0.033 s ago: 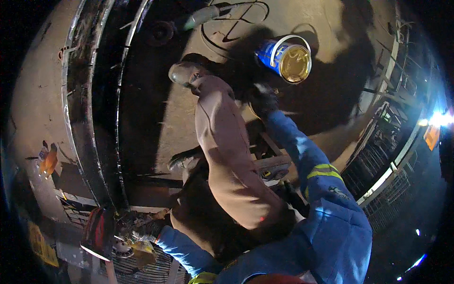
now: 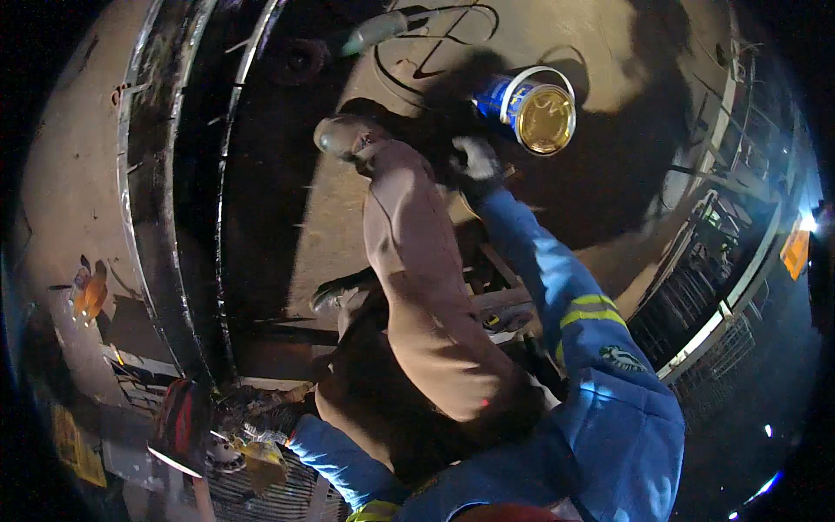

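My right hand (image 2: 477, 163), in a dark glove with a lit pale patch, is reached out over the floor beyond my knee. Its fingers look curled; whatever lies in them is lost in shadow. Just beyond and to the right of it, a blue bucket (image 2: 493, 96) with a white handle and gold-coloured end lies tilted or on its side, apart from the hand. My left hand (image 2: 277, 421), gloved, is low at the left among dark cluttered parts, beside a disc-shaped metal part (image 2: 224, 456) and a yellowish piece (image 2: 263, 465). Its fingers are too dark to make out.
Long metal bars (image 2: 174, 174) run along the left. An angle grinder (image 2: 374, 33) with a looped cable lies at the top. A red and black object (image 2: 180, 426) stands near my left hand. Metal racks (image 2: 713, 339) line the right, by a bright light (image 2: 809, 223).
My right hand has turned slightly and shifted a little left, with more light on it. The bright light at the right edge has dimmed. My left hand stays in place.
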`<state>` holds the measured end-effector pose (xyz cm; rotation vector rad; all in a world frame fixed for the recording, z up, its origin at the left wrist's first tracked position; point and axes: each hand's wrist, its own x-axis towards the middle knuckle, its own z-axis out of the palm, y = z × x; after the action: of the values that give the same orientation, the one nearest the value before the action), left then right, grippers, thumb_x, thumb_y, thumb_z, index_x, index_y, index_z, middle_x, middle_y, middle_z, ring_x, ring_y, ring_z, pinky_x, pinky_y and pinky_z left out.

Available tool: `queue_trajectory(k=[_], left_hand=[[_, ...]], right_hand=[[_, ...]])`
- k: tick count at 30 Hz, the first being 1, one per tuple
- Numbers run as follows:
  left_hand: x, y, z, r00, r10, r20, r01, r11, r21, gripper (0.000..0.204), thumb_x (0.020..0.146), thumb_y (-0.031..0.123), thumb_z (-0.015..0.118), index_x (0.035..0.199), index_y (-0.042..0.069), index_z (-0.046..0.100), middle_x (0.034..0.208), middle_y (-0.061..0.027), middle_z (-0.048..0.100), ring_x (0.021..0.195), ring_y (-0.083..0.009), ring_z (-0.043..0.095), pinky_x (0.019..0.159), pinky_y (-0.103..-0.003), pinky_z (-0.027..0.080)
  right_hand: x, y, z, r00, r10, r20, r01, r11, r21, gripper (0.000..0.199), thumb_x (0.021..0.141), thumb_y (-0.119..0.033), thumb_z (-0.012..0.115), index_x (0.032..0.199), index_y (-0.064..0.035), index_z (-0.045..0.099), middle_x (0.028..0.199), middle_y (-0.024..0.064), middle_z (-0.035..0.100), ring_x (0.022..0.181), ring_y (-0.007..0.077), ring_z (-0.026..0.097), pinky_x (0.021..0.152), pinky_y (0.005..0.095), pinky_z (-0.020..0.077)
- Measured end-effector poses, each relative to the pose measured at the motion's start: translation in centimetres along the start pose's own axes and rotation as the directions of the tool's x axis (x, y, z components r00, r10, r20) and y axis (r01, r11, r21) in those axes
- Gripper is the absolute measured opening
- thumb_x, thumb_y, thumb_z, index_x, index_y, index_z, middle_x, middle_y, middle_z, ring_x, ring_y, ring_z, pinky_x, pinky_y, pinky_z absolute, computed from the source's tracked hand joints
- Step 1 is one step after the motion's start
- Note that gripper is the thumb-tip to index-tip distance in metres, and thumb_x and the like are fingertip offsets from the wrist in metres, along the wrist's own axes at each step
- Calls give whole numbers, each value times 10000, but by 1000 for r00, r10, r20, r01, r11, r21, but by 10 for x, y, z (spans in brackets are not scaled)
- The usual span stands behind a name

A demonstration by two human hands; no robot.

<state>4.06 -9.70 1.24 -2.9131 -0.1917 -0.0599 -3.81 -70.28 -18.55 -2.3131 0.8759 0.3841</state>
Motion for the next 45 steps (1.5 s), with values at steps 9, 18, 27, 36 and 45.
queue_trajectory(k=[9,18,27,36,45], left_hand=[[-7,12,5,998,-59,22,59,998,-9,278,820,240,565,1013,47,618,1008,-125,617,873,-268,588,738,-387,472],[-16,14,7,990,-133,55,131,991,40,283,825,238,561,1027,46,612,1024,-126,611,891,-270,584,754,-387,469],[8,9,14,997,-49,58,47,998,43,289,830,236,556,1041,44,606,1040,-128,606,908,-271,579,770,-387,466],[46,-6,22,992,123,21,-124,992,18,294,836,233,551,1055,43,600,1055,-129,600,926,-272,575,787,-387,463],[82,-23,21,959,282,-23,-282,959,-22,300,841,231,546,1069,42,594,1071,-130,595,944,-273,570,803,-387,460]], right_hand=[[291,-121,12,957,-33,287,225,710,-668,532,861,-262,534,1366,-174,391,1429,105,375,1324,315,334,1068,511,274],[295,-108,21,872,95,481,284,701,-654,859,582,-352,770,1325,-90,427,1298,184,506,1197,342,485,1033,448,347],[243,-73,74,910,283,304,-112,871,-478,723,646,-337,685,1270,-57,452,1187,218,567,1115,336,554,949,434,429],[74,-38,55,851,508,135,-508,861,-39,858,629,-465,738,1296,-18,432,1148,235,581,1055,365,571,894,431,457],[-194,-3,22,720,548,425,-632,771,75,807,750,-465,648,1360,-23,358,1298,231,467,1203,353,454,1030,425,355]])
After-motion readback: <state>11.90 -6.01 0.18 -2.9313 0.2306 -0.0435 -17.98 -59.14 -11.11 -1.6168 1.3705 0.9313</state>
